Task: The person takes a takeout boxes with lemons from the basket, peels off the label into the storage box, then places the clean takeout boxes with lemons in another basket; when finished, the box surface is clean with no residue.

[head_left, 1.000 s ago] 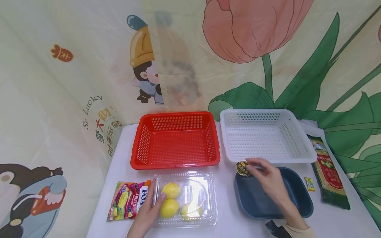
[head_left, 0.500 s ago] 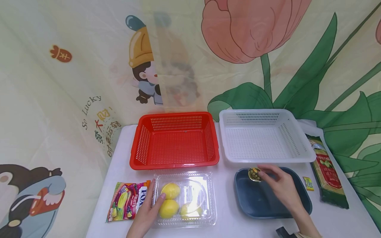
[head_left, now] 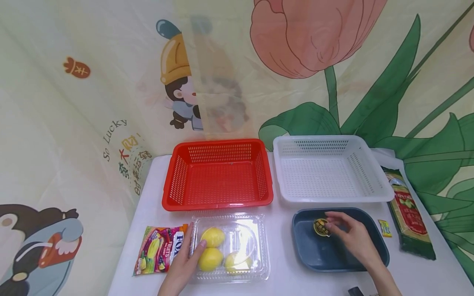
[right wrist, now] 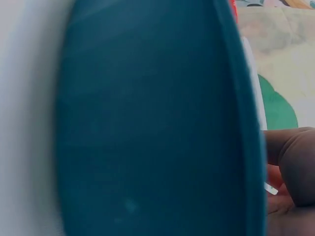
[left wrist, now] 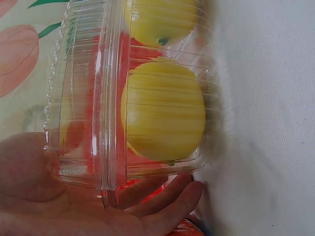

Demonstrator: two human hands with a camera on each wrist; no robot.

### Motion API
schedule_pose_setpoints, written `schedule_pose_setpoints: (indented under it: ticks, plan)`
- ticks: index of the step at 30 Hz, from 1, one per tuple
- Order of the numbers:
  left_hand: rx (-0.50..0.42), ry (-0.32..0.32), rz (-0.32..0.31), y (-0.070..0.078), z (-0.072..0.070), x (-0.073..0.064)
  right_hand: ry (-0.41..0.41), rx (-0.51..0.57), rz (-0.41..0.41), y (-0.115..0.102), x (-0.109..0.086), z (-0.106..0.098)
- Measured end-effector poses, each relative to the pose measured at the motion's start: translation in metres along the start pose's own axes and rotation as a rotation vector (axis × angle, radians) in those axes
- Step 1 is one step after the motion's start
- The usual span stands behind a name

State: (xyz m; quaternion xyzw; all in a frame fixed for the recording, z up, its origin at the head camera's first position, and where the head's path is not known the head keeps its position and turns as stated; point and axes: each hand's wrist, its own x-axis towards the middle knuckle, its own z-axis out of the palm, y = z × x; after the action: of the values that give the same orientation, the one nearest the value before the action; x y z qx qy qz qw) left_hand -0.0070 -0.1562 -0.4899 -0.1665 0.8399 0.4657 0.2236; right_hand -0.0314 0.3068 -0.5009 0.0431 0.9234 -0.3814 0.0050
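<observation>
My left hand (head_left: 182, 263) grips the left side of a clear plastic clamshell box (head_left: 255, 230), thumb on the lid and fingers along the side. Inside are three lemons (head_left: 211, 259); two of them show through the wall in the left wrist view, where a lemon (left wrist: 165, 110) sits beside my fingers. Over the dark blue tray (head_left: 307, 257), my right hand (head_left: 352, 238) pinches a flat round gold-and-black piece (head_left: 321, 227) at its right edge. In the right wrist view the tray wall (right wrist: 152, 118) hides that piece and most of the fingers.
A red basket (head_left: 218, 203) and a white basket (head_left: 333, 199) stand at the back. A Fox fruit candy bag (head_left: 157, 250) lies left of the box. Right of the tray are a small yellow packet (head_left: 385, 228) and a long green-and-red packet (head_left: 411, 218).
My right hand has carried the round piece from the tray's back-left rim rightward and toward me, over the tray's interior. My left hand and the box have stayed put.
</observation>
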Motion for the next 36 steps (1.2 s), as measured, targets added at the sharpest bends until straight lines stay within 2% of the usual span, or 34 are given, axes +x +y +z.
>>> schedule_pose_setpoints:
  ticks: [12,23,30,36]
  plan:
    - [0.006,0.004,0.008,0.0,-0.001,0.002,-0.049,-0.045,0.054,0.012,0.0,0.009]
    - [-0.002,0.004,0.027,-0.001,-0.002,0.003,-0.057,-0.089,0.045,0.017,0.003,0.015]
    - [-0.002,0.007,0.016,-0.001,-0.001,0.003,-0.077,-0.112,0.069,0.015,0.003,0.018]
    - [-0.001,0.005,0.004,-0.002,0.0,0.002,-0.075,-0.137,0.046,0.014,0.003,0.021]
